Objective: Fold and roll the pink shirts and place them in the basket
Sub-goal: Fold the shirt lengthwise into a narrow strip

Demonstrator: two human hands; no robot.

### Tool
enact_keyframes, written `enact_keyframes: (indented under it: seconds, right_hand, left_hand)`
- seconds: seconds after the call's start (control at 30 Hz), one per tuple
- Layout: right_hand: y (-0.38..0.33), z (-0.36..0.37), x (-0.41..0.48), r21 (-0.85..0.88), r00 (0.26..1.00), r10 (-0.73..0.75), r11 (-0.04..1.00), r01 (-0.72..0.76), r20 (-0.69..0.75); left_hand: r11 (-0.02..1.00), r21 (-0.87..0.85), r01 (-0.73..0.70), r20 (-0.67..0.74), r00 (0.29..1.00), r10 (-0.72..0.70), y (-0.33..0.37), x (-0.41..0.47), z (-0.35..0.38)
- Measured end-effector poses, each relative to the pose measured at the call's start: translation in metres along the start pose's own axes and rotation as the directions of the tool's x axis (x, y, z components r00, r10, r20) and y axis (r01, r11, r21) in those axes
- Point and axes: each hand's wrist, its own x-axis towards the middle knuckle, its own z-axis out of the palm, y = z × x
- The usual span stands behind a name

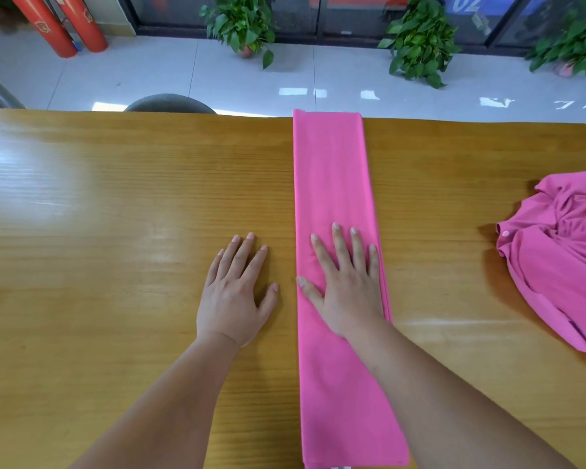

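Head view: a right hand [347,282] presses flat, fingers spread, on a smooth pink shirt [335,198] folded into a long strip running from the wooden table's [132,198] far edge to its near edge. The left hand [237,292] rests flat, grasping nothing, on glossy grain beside it; a crumpled pink shirt [562,258] lies at the right edge.

The crumpled shirt [562,265] runs off the right edge. The folded strip [332,170] leaves the bottom edge, and the right hand [347,286] and its forearm cover part of it. The table [115,198] hides most of a chair [170,103].
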Motion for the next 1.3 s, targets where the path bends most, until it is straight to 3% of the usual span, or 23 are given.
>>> enact_keyframes:
  seconds: [0.23,0.53,0.63,0.73,0.9,0.97,1.07,1.17,1.3]
  right_hand:
    - [-0.002,0.021,-0.112,0.038,0.999,-0.003,0.999,0.001,0.047]
    - [-0.002,0.020,-0.082,0.031,1.000,-0.002,1.000,0.001,0.020]
    - [-0.004,0.029,-0.125,0.056,1.000,-0.019,0.998,0.019,0.007]
    - [-0.001,0.037,-0.161,0.070,1.000,-0.025,0.997,0.025,-0.001]
    - [0.004,0.039,-0.149,0.155,0.999,-0.046,0.987,0.048,-0.016]
    - [0.023,0.040,-0.154,0.206,0.998,-0.064,0.976,0.068,-0.026]
    - [0.053,0.045,-0.179,0.029,0.991,-0.130,0.991,0.130,0.013]
    - [0.060,0.044,-0.186,-0.039,0.990,-0.135,0.990,0.136,0.033]
    - [0.057,0.036,-0.190,-0.049,0.987,-0.144,0.988,0.148,0.075]
  left_hand:
    - [1.000,-0.019,0.008,-0.008,1.000,-0.008,0.002,-0.001,0.000]
    - [0.993,0.111,-0.026,0.053,0.998,0.020,0.002,0.000,0.006]
    - [0.974,0.226,-0.003,0.100,0.995,-0.020,0.010,-0.001,0.007]
    - [0.985,0.169,0.026,0.105,0.993,-0.045,0.028,-0.020,0.006]
    - [0.988,-0.046,-0.147,0.181,0.972,0.153,0.075,-0.090,0.011]
    - [0.980,0.003,-0.198,0.241,0.951,0.192,0.086,-0.119,0.016]
    - [0.959,0.118,-0.259,0.335,0.919,0.207,0.086,-0.147,0.020]
    - [0.937,0.198,-0.289,0.379,0.904,0.199,0.092,-0.141,0.015]
    - [0.909,0.191,-0.370,0.407,0.873,0.270,0.088,-0.150,0.010]
